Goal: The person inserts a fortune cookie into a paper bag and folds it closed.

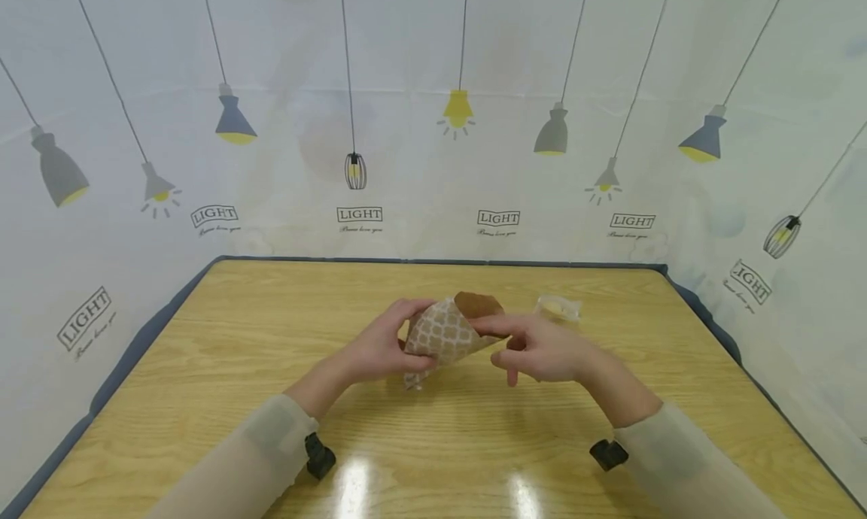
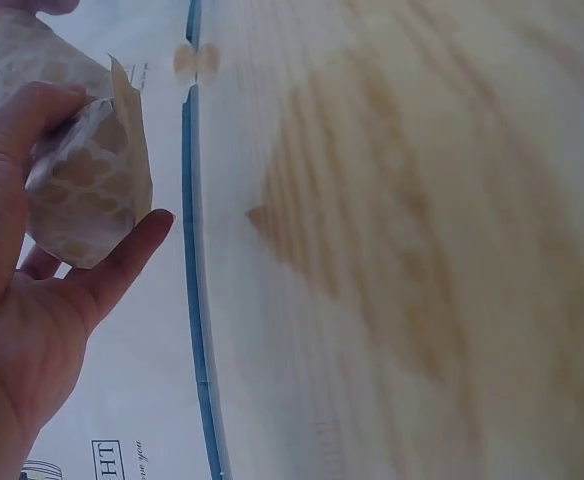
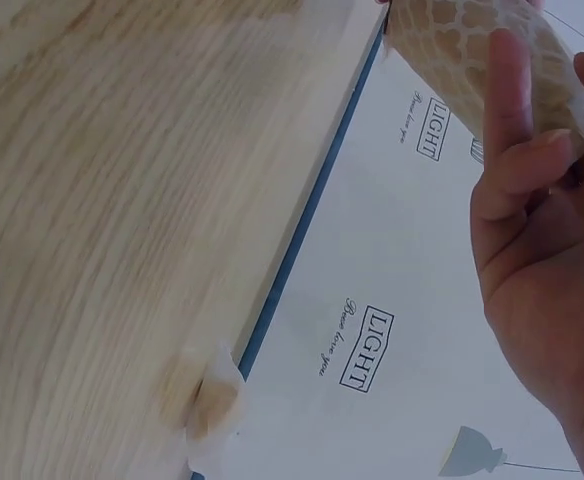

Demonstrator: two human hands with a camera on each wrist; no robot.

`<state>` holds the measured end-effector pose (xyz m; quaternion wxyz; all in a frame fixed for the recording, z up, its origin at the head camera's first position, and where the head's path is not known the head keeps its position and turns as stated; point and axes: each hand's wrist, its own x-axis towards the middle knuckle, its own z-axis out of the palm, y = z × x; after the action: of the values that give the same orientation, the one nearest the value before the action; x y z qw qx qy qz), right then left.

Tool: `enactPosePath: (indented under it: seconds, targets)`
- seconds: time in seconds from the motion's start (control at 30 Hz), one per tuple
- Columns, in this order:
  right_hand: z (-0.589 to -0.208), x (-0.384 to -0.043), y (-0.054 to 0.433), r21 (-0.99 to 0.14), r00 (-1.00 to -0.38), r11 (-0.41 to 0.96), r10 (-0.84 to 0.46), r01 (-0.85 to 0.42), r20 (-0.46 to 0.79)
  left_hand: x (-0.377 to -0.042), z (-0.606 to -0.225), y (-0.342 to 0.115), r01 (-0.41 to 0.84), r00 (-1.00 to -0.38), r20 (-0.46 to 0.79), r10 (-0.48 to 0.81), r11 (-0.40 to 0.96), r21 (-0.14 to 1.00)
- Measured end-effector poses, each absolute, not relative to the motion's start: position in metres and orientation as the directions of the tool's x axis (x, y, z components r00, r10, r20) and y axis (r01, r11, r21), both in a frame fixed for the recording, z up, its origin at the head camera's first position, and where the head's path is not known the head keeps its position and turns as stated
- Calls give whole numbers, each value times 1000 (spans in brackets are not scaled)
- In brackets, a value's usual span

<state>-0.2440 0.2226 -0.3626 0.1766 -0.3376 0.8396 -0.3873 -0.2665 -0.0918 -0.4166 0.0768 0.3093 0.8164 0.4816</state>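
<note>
A tan paper bag with a white lattice pattern (image 1: 443, 331) is held above the table, its brown-lined mouth toward the right. My left hand (image 1: 386, 342) grips its lower end, with the thumb on the near side and fingers around the far side. At the bag's mouth is my right hand (image 1: 545, 346); its index finger lies extended into the opening and hides part of it. The right hand's other fingers are bent loosely below the rim. Whatever may be inside the bag is hidden. In the left wrist view, the patterned bag (image 2: 87, 190) sits between thumb and fingers.
A small clear wrapper (image 1: 569, 310) with something pale and round in it lies on the wooden table (image 1: 284, 444), behind the right hand. A white cloth backdrop (image 1: 406, 241) printed with lamps borders the table at the back and both sides.
</note>
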Motion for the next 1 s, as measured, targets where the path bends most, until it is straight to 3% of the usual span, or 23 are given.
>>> enactPosePath:
  seconds: [0.23,0.4,0.53,0.83,1.0]
  targets:
    - [-364,-242,223,-782,-715,435,-699,-446,19,-267,-420,-95,436,-797,181,576,342,832]
    - [-358,-243,245,-809,-774,371,-614,-457,156,-268,-419,-101,441,-807,190,559,357,823]
    - [-360,-252,275,-838,-831,353,-522,-416,192,-269,-418,-103,428,-813,180,554,359,829]
    - [-379,-271,331,-832,-921,462,-363,-308,140,-269,-417,-103,417,-816,168,554,361,834]
    - [-387,-283,348,-762,-952,599,-297,-246,74,-269,-417,-102,413,-817,167,552,359,837]
